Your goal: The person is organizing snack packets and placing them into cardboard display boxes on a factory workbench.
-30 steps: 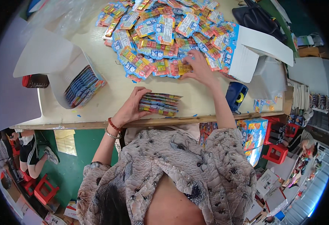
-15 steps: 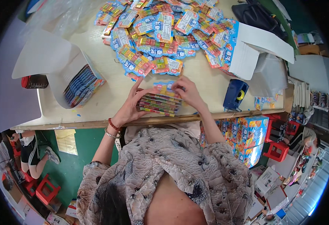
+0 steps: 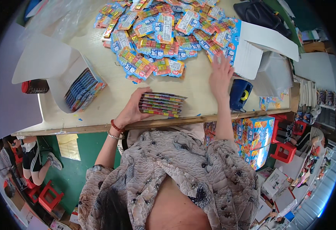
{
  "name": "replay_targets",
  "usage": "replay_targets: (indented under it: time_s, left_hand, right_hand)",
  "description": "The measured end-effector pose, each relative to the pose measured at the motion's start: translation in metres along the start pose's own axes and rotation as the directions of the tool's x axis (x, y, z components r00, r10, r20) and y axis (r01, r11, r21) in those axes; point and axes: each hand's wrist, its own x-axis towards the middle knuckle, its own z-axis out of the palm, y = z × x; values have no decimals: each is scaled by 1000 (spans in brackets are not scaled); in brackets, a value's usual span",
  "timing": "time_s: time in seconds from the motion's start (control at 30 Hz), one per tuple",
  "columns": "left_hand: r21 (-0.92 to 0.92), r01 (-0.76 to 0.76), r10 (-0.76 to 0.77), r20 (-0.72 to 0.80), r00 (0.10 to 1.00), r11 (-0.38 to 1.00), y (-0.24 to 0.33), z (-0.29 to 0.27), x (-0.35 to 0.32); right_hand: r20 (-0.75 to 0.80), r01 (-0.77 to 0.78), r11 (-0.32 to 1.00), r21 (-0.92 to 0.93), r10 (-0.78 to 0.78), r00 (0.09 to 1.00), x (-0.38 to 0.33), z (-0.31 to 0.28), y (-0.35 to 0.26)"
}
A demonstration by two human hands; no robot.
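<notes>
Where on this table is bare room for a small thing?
Bare tabletop shows between the left carton and the left hand, and between the held stack and the right hand. Crowded: the far middle with heaped packs; the right with the blue dispenser and white box.

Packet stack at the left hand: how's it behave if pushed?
The packet stack probably fans or slides apart: separate layers, no visible band. Layers look fairly stiff: edges nearly straight. Right end may splay; the left hand holds only the left end.
</notes>
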Motion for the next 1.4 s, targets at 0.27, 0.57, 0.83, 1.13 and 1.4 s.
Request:
replay_targets:
  time_s: [0.27,0.57,0.83,1.13,1.4]
  left_hand:
    - [-267,122,-110,61,992,956,6,-1,1]
    - [-47,-14,15,22,1000,999,9,-2,-1]
    - [-244,70,-98,-107,989,967,6,11,-13]
    - [-140,37,-43,-38,998,989,-1,6,-7]
    - [-268,149,-167,-44,985,952,-2,3,-18]
  right_hand:
    - [18,165,859,484,-198,980,5,-18,13]
    - [1,456,581,674,-618,786,21,-84,-92]
    - [323,-93,408,908,-541,776,30,-44,-135]
    - [-66,308,467,829,-465,883,67,-5,-157]
    - [337,-54,422,905,-634,696,113,8,-172]
